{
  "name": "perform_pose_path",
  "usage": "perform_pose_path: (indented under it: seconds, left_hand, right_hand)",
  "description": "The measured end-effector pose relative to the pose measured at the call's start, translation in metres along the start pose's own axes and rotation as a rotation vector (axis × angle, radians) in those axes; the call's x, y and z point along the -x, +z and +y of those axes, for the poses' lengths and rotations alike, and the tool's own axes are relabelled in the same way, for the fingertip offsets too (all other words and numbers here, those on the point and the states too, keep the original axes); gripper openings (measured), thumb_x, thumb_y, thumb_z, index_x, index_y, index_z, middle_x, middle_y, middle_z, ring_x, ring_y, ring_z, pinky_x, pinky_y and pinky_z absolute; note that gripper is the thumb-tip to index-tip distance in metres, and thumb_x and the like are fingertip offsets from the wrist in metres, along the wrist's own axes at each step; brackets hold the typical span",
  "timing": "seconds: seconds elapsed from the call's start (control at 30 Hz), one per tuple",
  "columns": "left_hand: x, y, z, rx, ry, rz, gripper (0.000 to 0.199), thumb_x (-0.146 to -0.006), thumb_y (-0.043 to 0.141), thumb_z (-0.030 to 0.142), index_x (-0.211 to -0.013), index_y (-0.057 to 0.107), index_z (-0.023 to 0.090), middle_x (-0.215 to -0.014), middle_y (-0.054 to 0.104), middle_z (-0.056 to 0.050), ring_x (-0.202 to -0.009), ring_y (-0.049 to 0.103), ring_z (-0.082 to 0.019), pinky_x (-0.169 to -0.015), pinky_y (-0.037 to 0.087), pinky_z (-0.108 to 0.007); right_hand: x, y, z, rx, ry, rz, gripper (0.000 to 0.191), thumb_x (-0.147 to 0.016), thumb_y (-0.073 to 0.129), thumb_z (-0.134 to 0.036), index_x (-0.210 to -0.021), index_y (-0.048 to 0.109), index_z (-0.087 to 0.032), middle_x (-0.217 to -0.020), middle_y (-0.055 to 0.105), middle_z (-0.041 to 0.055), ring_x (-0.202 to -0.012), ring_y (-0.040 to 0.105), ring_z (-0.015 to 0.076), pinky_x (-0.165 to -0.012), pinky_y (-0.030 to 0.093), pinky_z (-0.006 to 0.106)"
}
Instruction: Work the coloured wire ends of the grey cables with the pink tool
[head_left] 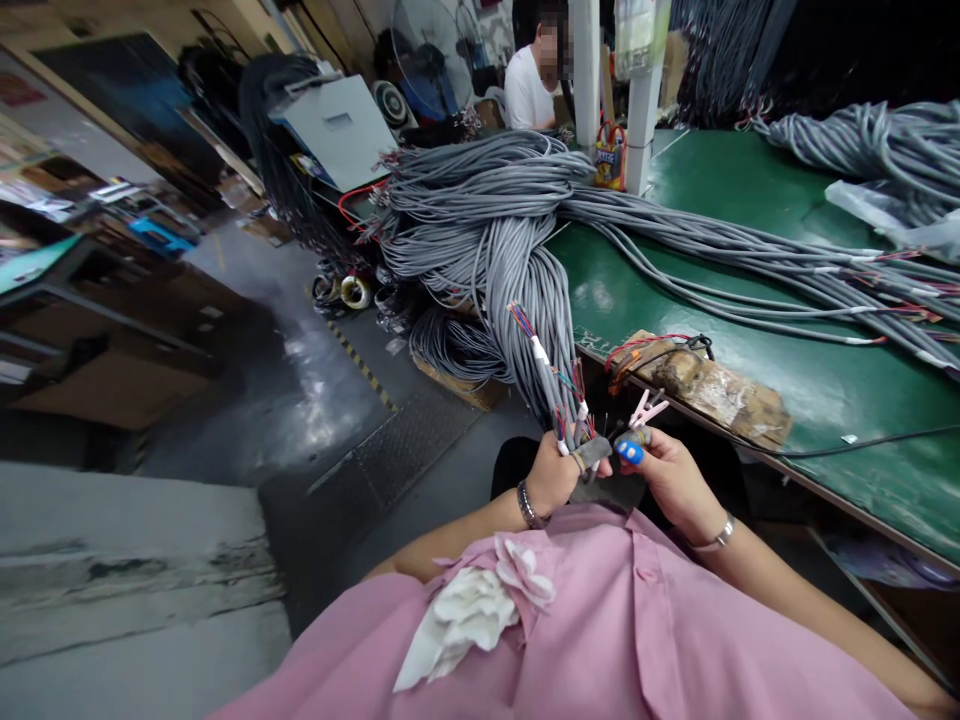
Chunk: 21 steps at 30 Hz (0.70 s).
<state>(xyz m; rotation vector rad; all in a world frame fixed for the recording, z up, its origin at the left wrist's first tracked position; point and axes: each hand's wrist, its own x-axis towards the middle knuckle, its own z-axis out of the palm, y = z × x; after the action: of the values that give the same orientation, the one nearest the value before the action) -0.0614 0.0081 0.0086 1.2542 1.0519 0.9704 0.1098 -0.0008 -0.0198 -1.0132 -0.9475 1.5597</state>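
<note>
Close to my body, my left hand [556, 476] is closed around the ends of several grey cables [556, 395], which have white sleeves and thin coloured wires fanning out. Dark tape wraps a finger of that hand. Just to the right, my right hand [670, 478] has its thumb and index finger pressed together near the wire ends. Blue tape covers its thumb tip; what sits in the pinch is too small to tell. A pink clip [646, 408] shows just above the right fingers; whether they touch it I cannot tell.
A large pile of grey cables [480, 180] drapes over the edge of the green table [847, 400]. Nearby lies a worn wooden block [720, 390] with a black cord. Behind are a person in a white shirt [529, 90], a fan [431, 60] and a white post [641, 130].
</note>
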Motion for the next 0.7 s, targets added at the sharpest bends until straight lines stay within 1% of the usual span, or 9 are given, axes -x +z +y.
perform_pose_path:
  seconds: [0.07, 0.17, 0.27, 0.43, 0.57, 0.7]
  left_hand:
    - [-0.001, 0.0, -0.003, 0.043, -0.011, 0.035, 0.038, -0.079, 0.063, 0.046, -0.062, 0.069, 0.012, -0.057, 0.065, -0.007, -0.051, 0.057, -0.013, -0.052, 0.044, -0.025]
    - [-0.002, 0.0, -0.004, 0.072, 0.004, 0.038, 0.037, -0.079, 0.064, 0.044, -0.062, 0.069, 0.012, -0.056, 0.064, -0.007, -0.052, 0.057, -0.013, -0.052, 0.043, -0.024]
    - [-0.001, 0.0, -0.001, 0.049, 0.023, 0.006, 0.036, -0.079, 0.064, 0.042, -0.06, 0.068, 0.011, -0.057, 0.064, -0.007, -0.052, 0.055, -0.012, -0.051, 0.041, -0.023]
    - [0.0, 0.0, 0.008, -0.004, -0.004, -0.069, 0.04, -0.079, 0.064, 0.043, -0.056, 0.066, 0.011, -0.056, 0.064, -0.007, -0.049, 0.053, -0.011, -0.051, 0.041, -0.023]
    - [0.001, 0.0, 0.012, -0.046, -0.013, -0.103, 0.039, -0.079, 0.065, 0.043, -0.056, 0.067, 0.011, -0.056, 0.064, -0.007, -0.051, 0.054, -0.012, -0.052, 0.042, -0.023]
    - [0.001, -0.001, 0.008, 0.008, -0.01, -0.072, 0.039, -0.079, 0.064, 0.042, -0.056, 0.067, 0.011, -0.057, 0.065, -0.008, -0.053, 0.056, -0.013, -0.052, 0.042, -0.024]
  right_hand:
    - [0.001, -0.001, 0.0, -0.005, -0.003, 0.014, 0.017, -0.072, 0.077, -0.033, -0.074, 0.066, -0.02, -0.065, 0.061, -0.0017, -0.059, 0.05, 0.0109, -0.058, 0.038, 0.025]
    - [0.002, 0.002, -0.003, -0.016, 0.03, -0.014, 0.019, -0.073, 0.076, -0.034, -0.076, 0.065, -0.019, -0.065, 0.061, -0.0015, -0.058, 0.049, 0.0114, -0.058, 0.037, 0.025]
    - [0.002, 0.008, -0.008, -0.061, 0.073, -0.06, 0.019, -0.076, 0.073, -0.035, -0.078, 0.064, -0.019, -0.066, 0.062, -0.0008, -0.058, 0.049, 0.0114, -0.057, 0.037, 0.026]
    - [0.0, 0.016, -0.013, -0.142, 0.049, -0.113, 0.013, -0.079, 0.07, -0.032, -0.082, 0.065, -0.02, -0.064, 0.064, -0.0002, -0.057, 0.054, 0.0131, -0.058, 0.037, 0.027]
    - [0.0, 0.015, -0.01, -0.174, 0.04, -0.066, 0.012, -0.075, 0.074, -0.028, -0.075, 0.065, -0.02, -0.065, 0.064, -0.0016, -0.057, 0.054, 0.012, -0.057, 0.037, 0.026]
    - [0.002, 0.01, -0.002, -0.163, 0.03, 0.017, 0.012, -0.072, 0.076, -0.025, -0.071, 0.065, -0.019, -0.064, 0.06, -0.0028, -0.058, 0.049, 0.0103, -0.059, 0.037, 0.025]
